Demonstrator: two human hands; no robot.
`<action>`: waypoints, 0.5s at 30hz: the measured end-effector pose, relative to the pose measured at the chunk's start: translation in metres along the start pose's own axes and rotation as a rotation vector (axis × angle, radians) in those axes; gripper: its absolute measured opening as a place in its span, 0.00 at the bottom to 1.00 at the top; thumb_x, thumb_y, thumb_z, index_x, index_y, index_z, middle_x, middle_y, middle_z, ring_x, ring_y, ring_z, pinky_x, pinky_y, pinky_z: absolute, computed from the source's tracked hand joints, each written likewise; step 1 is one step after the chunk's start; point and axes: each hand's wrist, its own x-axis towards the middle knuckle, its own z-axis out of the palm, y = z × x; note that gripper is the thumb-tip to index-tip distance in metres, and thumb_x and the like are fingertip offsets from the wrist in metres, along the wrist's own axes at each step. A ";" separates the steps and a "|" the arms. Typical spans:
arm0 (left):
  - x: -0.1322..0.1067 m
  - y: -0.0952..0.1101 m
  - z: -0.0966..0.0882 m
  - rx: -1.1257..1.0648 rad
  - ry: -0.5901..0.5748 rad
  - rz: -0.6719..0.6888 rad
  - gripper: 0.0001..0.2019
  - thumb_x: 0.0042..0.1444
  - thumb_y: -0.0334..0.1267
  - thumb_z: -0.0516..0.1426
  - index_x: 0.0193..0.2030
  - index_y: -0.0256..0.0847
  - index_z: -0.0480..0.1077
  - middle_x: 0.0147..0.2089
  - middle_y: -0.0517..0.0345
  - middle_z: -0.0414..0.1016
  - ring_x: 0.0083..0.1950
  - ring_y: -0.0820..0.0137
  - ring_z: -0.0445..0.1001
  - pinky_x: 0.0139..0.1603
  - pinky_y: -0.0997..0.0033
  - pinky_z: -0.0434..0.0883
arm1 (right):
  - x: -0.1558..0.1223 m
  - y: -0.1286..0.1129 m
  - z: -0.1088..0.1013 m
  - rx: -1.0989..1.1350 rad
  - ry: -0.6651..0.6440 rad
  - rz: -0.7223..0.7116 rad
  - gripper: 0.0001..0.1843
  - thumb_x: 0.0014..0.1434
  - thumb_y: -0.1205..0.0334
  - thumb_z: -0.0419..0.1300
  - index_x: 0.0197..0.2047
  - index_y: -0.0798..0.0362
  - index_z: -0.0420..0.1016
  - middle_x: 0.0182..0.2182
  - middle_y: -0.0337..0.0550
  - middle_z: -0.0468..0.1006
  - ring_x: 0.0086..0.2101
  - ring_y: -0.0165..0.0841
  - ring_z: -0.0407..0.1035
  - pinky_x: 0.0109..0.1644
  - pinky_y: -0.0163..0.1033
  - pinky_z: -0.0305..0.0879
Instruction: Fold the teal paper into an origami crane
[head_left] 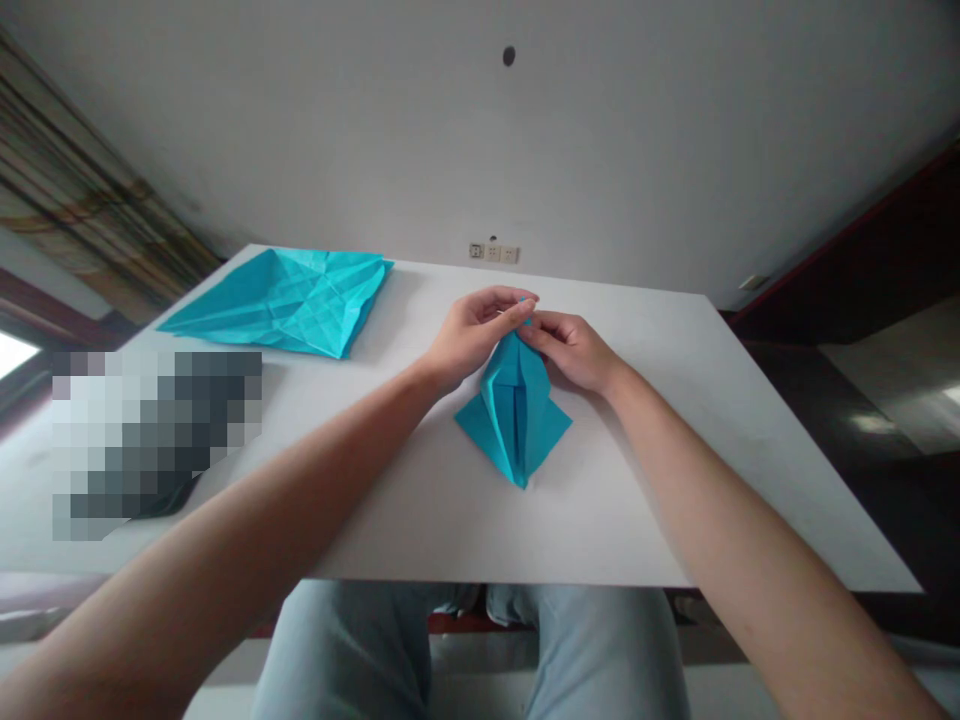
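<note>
Over on the white table (622,530), the folded blue origami model (514,420) sits about mid-table, long axis running away from the person, wide end nearest them. The left hand (472,335) and right hand (568,350) both nearly close on its narrow top, pinching the paper between their fingertips.

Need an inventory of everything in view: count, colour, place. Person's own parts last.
folded origami model: 1, blue, mid-table, top end pinched
creased paper sheet: 1, blue, flat on far left of table
pixelated object: 1, colour obscured, near left of table
table: 1, white, under all these
wall sockets: 3, off-white, on wall just behind table
wall: 1, pale grey, behind table
wall hole: 1, dark, high on wall
curtain: 1, brownish, far left
window: 1, bright, far left
trousers: 1 pair, pale blue, below table edge
left hand: 1, pinching model top
right hand: 1, pinching model top
</note>
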 end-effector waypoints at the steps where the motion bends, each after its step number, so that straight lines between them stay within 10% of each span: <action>1: 0.000 0.001 0.000 -0.011 -0.005 0.003 0.33 0.60 0.72 0.81 0.51 0.44 0.87 0.53 0.49 0.94 0.59 0.57 0.91 0.64 0.58 0.86 | 0.000 0.000 0.000 -0.006 0.001 -0.010 0.43 0.69 0.13 0.73 0.33 0.45 0.71 0.30 0.35 0.66 0.34 0.35 0.58 0.40 0.45 0.56; 15: -0.002 0.004 0.000 -0.027 -0.077 -0.025 0.37 0.63 0.80 0.76 0.43 0.42 0.89 0.43 0.52 0.90 0.45 0.63 0.85 0.51 0.62 0.85 | -0.001 -0.018 0.002 -0.198 0.245 -0.082 0.48 0.69 0.06 0.64 0.30 0.45 0.68 0.28 0.37 0.64 0.34 0.36 0.59 0.41 0.47 0.58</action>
